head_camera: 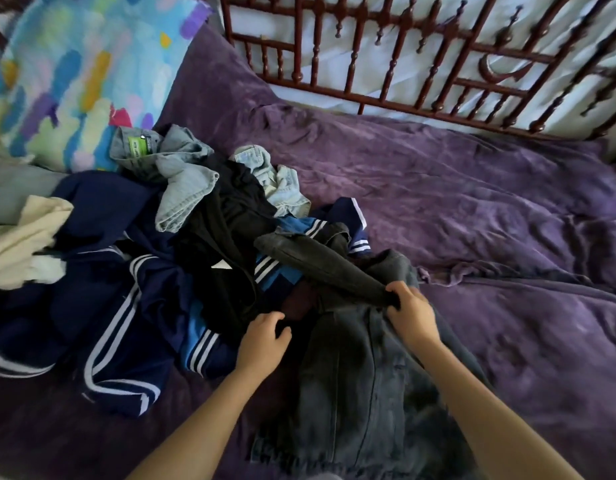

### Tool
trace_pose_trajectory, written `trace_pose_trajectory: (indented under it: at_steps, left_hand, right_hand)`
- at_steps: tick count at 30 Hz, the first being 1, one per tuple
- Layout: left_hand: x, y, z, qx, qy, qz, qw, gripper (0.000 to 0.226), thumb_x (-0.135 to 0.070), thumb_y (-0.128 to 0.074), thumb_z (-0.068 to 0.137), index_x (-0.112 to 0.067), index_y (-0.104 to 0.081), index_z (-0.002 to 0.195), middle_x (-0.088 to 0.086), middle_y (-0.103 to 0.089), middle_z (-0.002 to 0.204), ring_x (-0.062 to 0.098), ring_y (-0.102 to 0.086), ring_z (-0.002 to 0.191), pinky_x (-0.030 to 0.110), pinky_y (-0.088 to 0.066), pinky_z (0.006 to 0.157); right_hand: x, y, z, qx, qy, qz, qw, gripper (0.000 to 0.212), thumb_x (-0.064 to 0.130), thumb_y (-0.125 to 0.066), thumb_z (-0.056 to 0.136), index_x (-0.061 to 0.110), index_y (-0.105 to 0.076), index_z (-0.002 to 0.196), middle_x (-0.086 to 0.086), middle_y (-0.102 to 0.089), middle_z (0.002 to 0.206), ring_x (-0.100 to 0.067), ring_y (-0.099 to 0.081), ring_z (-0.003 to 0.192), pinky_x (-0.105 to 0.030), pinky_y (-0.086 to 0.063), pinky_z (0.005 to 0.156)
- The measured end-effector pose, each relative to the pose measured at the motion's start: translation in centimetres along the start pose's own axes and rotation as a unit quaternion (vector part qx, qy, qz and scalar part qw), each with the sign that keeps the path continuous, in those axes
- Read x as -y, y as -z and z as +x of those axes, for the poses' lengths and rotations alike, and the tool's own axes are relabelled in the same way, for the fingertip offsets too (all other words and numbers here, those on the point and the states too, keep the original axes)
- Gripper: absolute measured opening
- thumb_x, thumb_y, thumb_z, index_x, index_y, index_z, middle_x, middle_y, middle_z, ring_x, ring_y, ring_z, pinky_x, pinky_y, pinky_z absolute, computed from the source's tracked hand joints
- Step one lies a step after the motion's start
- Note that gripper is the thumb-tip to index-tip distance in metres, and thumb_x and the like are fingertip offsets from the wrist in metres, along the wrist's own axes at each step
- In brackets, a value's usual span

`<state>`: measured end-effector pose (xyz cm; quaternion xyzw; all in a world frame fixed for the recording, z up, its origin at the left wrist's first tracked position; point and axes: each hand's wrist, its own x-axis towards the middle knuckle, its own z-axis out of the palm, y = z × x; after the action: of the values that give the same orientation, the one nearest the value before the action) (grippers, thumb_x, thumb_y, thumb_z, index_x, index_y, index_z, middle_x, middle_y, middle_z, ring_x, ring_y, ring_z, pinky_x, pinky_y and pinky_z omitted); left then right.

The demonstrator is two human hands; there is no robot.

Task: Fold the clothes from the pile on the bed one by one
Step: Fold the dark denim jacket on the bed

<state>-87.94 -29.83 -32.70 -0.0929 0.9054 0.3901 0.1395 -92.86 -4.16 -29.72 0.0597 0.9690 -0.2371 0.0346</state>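
jeans [355, 386]: dark grey, lower centre of the frame, on the bed [507, 237] at the right edge of the pile [154, 258]
jeans axis: main part runs from the bottom edge of the frame up to the hands, roughly vertical in the frame. From there one leg bends and points up-left toward frame centre, lying over the pile's near-right clothes
jeans ends: which end is the waist, can't tell
right hand [412, 317]: fingers [396, 289] curled tight round a bunched fold of the jeans, right at the bend where the leg starts
left hand [263, 342]: just left of the jeans, fingers curled with a narrow gap to the thumb, on dark cloth. Whether it grips anything, can't tell
hands: near each other, apart, left one lower in the frame
pile contents: navy striped clothes [126, 323] lower left, black garment [227, 216] centre, light denim [182, 188] above it, cream cloth [26, 237] at the left edge
pillow [74, 81]: multicoloured, upper left, just behind the pile
rail [421, 57]: dark red, spindled, across the top of the frame
bed cover: purple, creased
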Motion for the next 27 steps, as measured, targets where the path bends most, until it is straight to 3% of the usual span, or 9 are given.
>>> trace_pose_trajectory:
  at_steps: [4, 9, 13, 16, 18, 20, 22, 24, 27]
  left_hand:
    - [-3.2, -3.3, -1.2, 0.038, -0.06, -0.002, 0.997, 0.04, -0.028, -0.049, 0.096, -0.013, -0.048, 0.133, 0.004, -0.048, 0.135, 0.019, -0.044, 0.124, 0.032, -0.039, 0.101]
    - [-5.5, -6.9, -3.1, 0.099, -0.103, 0.023, 0.989, 0.04, -0.029, -0.049, 0.096, -0.014, -0.048, 0.133, 0.003, -0.049, 0.135, 0.019, -0.045, 0.123, 0.033, -0.04, 0.1]
    - [-6.4, -9.4, -4.7, 0.127, -0.117, 0.066, 0.983, 0.041, -0.029, -0.049, 0.095, -0.014, -0.047, 0.134, 0.005, -0.047, 0.136, 0.021, -0.043, 0.126, 0.035, -0.039, 0.102]
    - [-7.2, -11.0, -5.7, 0.129, -0.119, 0.091, 0.98, 0.044, -0.03, -0.049, 0.095, -0.014, -0.044, 0.136, 0.005, -0.046, 0.138, 0.021, -0.041, 0.128, 0.035, -0.039, 0.103]
    - [-7.5, -12.1, -6.4, 0.108, -0.106, 0.158, 0.976, 0.052, -0.035, -0.049, 0.094, -0.017, -0.035, 0.141, 0.005, -0.037, 0.145, 0.024, -0.033, 0.132, 0.036, -0.038, 0.103]
    - [-7.8, -13.3, -7.4, 0.088, -0.077, 0.227, 0.967, 0.068, -0.04, -0.05, 0.093, -0.022, -0.016, 0.149, 0.006, -0.017, 0.155, 0.027, -0.022, 0.138, 0.038, -0.037, 0.103]
    - [-8.1, -14.8, -7.8, 0.112, -0.035, 0.218, 0.969, 0.084, -0.041, -0.054, 0.09, -0.028, 0.004, 0.15, 0.004, -0.011, 0.157, 0.029, -0.024, 0.138, 0.04, -0.037, 0.102]
    - [-8.7, -16.1, -8.3, 0.185, 0.018, 0.196, 0.963, 0.091, -0.042, -0.056, 0.088, -0.033, 0.012, 0.148, 0.005, -0.03, 0.15, 0.028, -0.035, 0.131, 0.037, -0.036, 0.1]
    - [-9.7, -18.0, -10.4, 0.3, 0.045, 0.205, 0.931, 0.086, -0.041, -0.057, 0.084, -0.034, -0.001, 0.15, 0.002, -0.041, 0.145, 0.024, -0.04, 0.13, 0.034, -0.038, 0.103]
  right_hand:
    - [-8.1, 7.1, -6.9, -0.075, -0.104, -0.019, 0.992, 0.037, -0.012, -0.063, 0.074, 0.001, -0.068, 0.108, -0.025, -0.063, 0.093, -0.04, -0.061, 0.091, -0.037, -0.043, 0.078]
    - [-18.2, 12.3, -17.6, -0.11, -0.257, -0.055, 0.958, 0.031, -0.02, -0.061, 0.072, -0.007, -0.07, 0.099, -0.03, -0.064, 0.087, -0.044, -0.063, 0.083, -0.041, -0.043, 0.072]
    - [-24.8, 13.2, -23.1, -0.105, -0.336, -0.069, 0.933, 0.03, -0.018, -0.058, 0.075, -0.007, -0.07, 0.1, -0.031, -0.065, 0.088, -0.044, -0.063, 0.087, -0.041, -0.044, 0.074]
    - [-29.0, 11.6, -24.2, 0.001, -0.382, -0.066, 0.922, 0.029, -0.013, -0.058, 0.077, -0.009, -0.067, 0.104, -0.031, -0.066, 0.097, -0.044, -0.062, 0.095, -0.038, -0.044, 0.076]
    - [-30.6, 10.0, -23.1, 0.141, -0.374, -0.071, 0.914, 0.035, -0.003, -0.055, 0.084, 0.0, -0.061, 0.119, -0.024, -0.063, 0.116, -0.036, -0.06, 0.107, -0.03, -0.044, 0.074]
    - [-31.1, 8.7, -20.8, 0.227, -0.336, -0.1, 0.909, 0.046, 0.009, -0.049, 0.091, 0.01, -0.045, 0.137, -0.013, -0.052, 0.136, -0.026, -0.051, 0.123, -0.024, -0.043, 0.088]
    - [-30.4, 8.1, -17.8, 0.209, -0.301, -0.117, 0.923, 0.049, 0.011, -0.043, 0.093, 0.011, -0.036, 0.141, -0.012, -0.045, 0.141, -0.027, -0.043, 0.129, -0.027, -0.037, 0.099]
    - [-28.8, 8.0, -14.7, 0.157, -0.264, -0.089, 0.948, 0.045, 0.013, -0.043, 0.093, 0.01, -0.04, 0.137, -0.017, -0.045, 0.137, -0.034, -0.04, 0.127, -0.033, -0.037, 0.099]
    - [-25.7, 7.3, -11.8, 0.124, -0.186, -0.061, 0.973, 0.05, 0.029, -0.049, 0.094, 0.013, -0.038, 0.14, -0.016, -0.04, 0.137, -0.036, -0.036, 0.126, -0.039, -0.036, 0.099]
